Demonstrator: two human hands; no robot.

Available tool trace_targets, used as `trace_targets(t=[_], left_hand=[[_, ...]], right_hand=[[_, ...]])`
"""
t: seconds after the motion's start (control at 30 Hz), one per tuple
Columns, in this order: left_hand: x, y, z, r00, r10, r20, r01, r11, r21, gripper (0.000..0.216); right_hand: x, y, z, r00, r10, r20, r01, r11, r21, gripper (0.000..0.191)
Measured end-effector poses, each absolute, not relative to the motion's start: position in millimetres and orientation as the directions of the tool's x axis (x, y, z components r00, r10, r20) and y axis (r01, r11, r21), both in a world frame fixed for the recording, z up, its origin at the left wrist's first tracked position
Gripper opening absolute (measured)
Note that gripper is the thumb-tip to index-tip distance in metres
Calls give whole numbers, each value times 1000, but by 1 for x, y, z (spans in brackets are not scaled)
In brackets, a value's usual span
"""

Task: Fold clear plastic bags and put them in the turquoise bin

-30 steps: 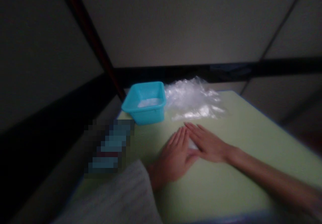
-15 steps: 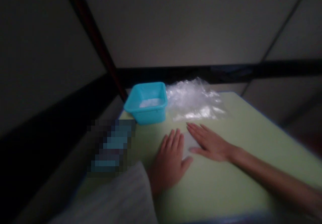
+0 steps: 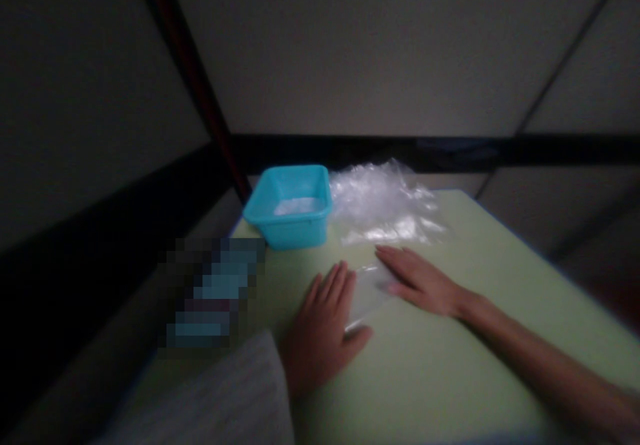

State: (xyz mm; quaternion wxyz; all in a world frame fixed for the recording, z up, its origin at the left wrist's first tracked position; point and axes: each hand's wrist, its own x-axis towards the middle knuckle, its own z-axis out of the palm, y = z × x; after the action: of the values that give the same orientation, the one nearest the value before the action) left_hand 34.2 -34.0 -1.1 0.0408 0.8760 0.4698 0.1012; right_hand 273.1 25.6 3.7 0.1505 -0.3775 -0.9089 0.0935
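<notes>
- A clear, flat, thin plastic piece (image 3: 370, 295) is located mid-table, between the two hands; its far and near edges are picked out by glare. Whether it is a sheet or a small bag cannot be told.
- Its left end is covered by the left hand (image 3: 317, 335), laid palm down with fingers extended and thumb spread; nothing is seen to be gripped.
- Its right end is covered by the fingers of the right hand (image 3: 430, 281), likewise open, flat and palm down, with no pinch visible.
- The hands are set apart at opposite ends, presumably so that the film is kept flat and taut; light, slippery film would probably slide or curl if pressed at one end only. The pressure applied cannot be read.
- A pale yellow-green, blue-edged table (image 3: 475, 378) is used as the firm backing.
- Beyond the left hand, a turquoise, rectangular, open plastic tub (image 3: 297, 231) is placed far left; whitish material (image 3: 299, 205) is contained in it, type unclear.
- A crumpled, clear plastic bag (image 3: 380, 205) is laid at the far edge, just right of the tub, probably to leave the near area free.
- A dark, oblong, pixelated object (image 3: 220, 285) is positioned at the left edge; its identity cannot be determined.
</notes>
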Motion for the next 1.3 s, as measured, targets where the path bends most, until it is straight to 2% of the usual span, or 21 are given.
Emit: trace_targets(t=[0.13,0.23,0.53,0.73,0.93,1.3], left_hand=[[34,-31,0,463,874,148,831,-486,269,83],[35,-29,1,433,883,180,819,-469,331,85],[36,-32,3,439,847,299,752,-528,394,83],[35,-31,4,439,829,347,724,-555,411,74],[36,-33,8,476,815,331,712,-578,398,69],[29,-24,8,495,787,368,736,-605,304,60]], right_hand=[[274,35,7,-611,726,316,598,685,-417,45],[273,39,7,-600,720,347,546,686,-481,34],[275,45,9,-546,770,331,513,619,-594,29],[278,45,11,-536,788,303,520,591,-617,25],[280,44,16,-545,790,282,523,583,-621,25],[286,35,28,-547,811,206,592,549,-590,24]])
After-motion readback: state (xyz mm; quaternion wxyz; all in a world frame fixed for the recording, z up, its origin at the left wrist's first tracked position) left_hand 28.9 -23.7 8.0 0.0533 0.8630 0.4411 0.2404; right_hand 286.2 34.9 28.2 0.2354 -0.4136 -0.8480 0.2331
